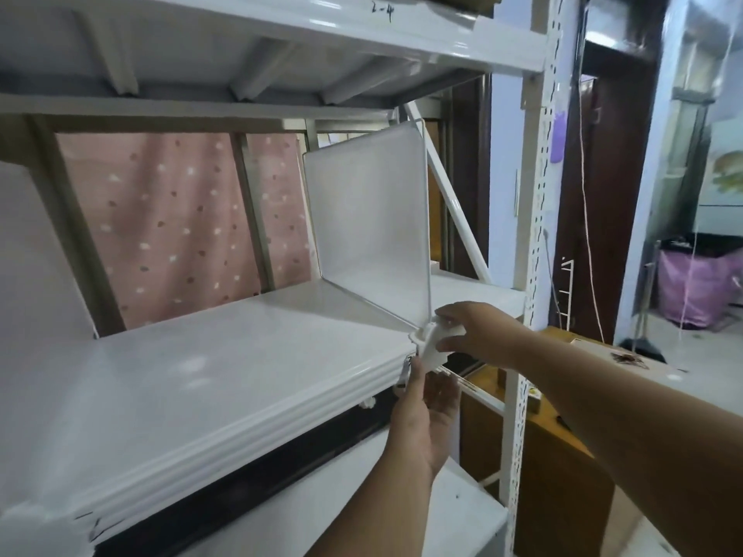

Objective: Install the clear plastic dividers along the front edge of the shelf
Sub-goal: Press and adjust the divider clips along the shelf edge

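Observation:
A clear plastic divider (368, 219) stands upright on the white metal shelf (209, 367), running from the back to the front edge. At its front end sits a white plastic clip (432, 347) over the shelf's lip. My right hand (478, 331) pinches the top of that clip from the right. Below the shelf's front edge my left hand (426, 420) is raised with its fingers touching the underside of the clip. How firmly the left hand grips is hidden by the clip.
A perforated white upright post (534, 251) stands just right of my hands. Another shelf (281, 38) hangs above and one lies below (402, 512). A pink dotted curtain (177, 231) hangs behind. A wooden cabinet (563, 456) sits at lower right.

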{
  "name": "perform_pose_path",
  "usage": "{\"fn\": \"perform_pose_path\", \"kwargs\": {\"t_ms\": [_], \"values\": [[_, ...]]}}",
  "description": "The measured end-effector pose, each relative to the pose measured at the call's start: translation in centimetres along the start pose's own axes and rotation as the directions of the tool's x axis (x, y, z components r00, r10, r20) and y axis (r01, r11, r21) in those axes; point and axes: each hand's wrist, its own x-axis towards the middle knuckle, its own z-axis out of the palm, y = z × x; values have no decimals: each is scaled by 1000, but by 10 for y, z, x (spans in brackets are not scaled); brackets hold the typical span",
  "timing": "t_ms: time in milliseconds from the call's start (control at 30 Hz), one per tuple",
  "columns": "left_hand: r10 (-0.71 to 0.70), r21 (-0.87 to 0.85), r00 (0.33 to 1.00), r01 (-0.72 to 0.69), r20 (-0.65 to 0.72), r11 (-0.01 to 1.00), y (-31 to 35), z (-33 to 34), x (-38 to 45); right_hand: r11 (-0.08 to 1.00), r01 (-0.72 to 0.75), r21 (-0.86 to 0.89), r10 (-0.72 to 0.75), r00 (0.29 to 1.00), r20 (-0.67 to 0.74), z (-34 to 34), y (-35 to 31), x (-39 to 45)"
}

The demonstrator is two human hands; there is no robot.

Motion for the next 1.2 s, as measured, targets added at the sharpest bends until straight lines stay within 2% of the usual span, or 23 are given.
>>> {"fn": "perform_pose_path", "kwargs": {"t_ms": [133, 267, 467, 767, 1200], "values": [[17, 27, 999, -18, 49, 999, 2, -8, 13, 996, 35, 85, -39, 998, 42, 5, 11, 16], [60, -30, 990, -56, 128, 998, 1, -5, 16, 996, 71, 51, -71, 997, -1, 12, 17, 22], [64, -49, 988, -58, 139, 997, 3, -5, 15, 998, 51, 33, -49, 998, -47, 19, 19, 25], [98, -97, 988, -86, 123, 992, -3, -2, 15, 992, 41, 122, -23, 989, -149, 34, 29, 27], [128, -103, 988, -118, 89, 988, -6, -2, 17, 971, 62, 233, -17, 981, -192, 42, 30, 24]]}}
